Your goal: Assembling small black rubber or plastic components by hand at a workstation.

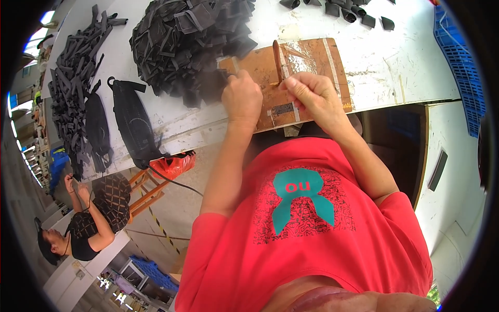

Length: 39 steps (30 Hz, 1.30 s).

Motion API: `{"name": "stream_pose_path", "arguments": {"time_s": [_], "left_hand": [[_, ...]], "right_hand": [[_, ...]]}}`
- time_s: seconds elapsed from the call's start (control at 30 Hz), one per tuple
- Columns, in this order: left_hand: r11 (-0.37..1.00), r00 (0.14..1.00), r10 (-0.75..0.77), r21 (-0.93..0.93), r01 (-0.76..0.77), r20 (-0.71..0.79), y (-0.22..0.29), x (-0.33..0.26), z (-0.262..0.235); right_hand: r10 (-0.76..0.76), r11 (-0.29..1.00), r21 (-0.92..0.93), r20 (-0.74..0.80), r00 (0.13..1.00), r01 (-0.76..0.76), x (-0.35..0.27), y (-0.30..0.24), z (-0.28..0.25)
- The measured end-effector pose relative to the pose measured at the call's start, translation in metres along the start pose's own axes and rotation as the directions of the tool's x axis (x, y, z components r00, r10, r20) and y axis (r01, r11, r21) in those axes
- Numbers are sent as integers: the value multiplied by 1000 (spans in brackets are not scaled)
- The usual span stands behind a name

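My left hand (242,100) is closed beside a big heap of black fabric pieces (171,47). Blurred dark cloth meets its fingertips, and what the fingers grip is hidden. A worn brown board (312,67) lies flat under both hands, with shiny tape and pale strips on it. Over the board's right half, my right hand (317,99) is closed with thumb and forefinger pinched together. A thin brown strip (277,60) rises from the board just beyond those fingertips. Whatever the pinch holds is too small to make out.
Narrow black strips (73,88) are piled at the table's left. A long black pouch (132,119) lies near the edge. Small folded black pieces (353,10) sit at the back. A blue crate (460,73) stands right. Another person (88,223) works at the left.
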<state>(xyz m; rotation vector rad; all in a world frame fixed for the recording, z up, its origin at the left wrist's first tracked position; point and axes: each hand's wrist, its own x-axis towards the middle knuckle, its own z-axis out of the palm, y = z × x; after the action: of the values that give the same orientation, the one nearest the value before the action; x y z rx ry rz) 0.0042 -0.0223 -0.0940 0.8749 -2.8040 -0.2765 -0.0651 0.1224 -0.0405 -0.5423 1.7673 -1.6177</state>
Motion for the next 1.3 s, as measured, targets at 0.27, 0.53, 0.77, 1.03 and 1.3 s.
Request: {"name": "stream_pose_path", "arguments": {"time_s": [0.27,0.53,0.77,1.03,1.3], "left_hand": [[128,929,-182,-929,349,324,14,-19,-55],[703,865,-171,-674,-228,-471,46,-35,-53],[-626,876,196,-632,457,440,34,-26,-94],[-174,975,-151,-976,134,161,51,-19,-98],[-764,830,464,-334,552,310,28,19,-111]], "right_hand": [[-111,994,-7,-115,987,111,-1,3,27],[-620,665,-596,-106,777,450,-7,-23,26],[19,972,236,-100,995,5,-4,-41,8],[92,584,732,369,925,-350,0,-46,-5],[-26,948,309,303,953,-72,41,-84,-12]]}}
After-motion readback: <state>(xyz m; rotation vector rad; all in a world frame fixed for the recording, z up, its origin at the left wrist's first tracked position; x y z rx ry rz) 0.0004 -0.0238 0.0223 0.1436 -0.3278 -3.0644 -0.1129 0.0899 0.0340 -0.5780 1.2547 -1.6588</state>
